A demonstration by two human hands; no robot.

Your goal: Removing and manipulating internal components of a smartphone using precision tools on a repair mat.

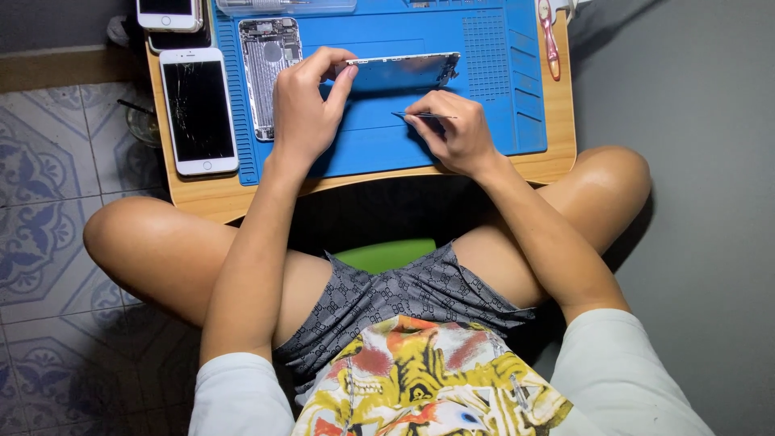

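My left hand (pixel 303 109) pinches phone screen panel (pixel 404 71) by its left end, tilted up over blue mat (pixel 500 97) on counter (pixel 557 165). Right hand (pixel 456 133) grips thin tweezers (pixel 425 116) just below panel. Step looks like panel work; next move needs steady tip, gentle hold.

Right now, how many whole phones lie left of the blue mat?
3: a white phone with cracked screen beside the blue mat, a white one at the top edge, and a dark one partly hidden beneath it.
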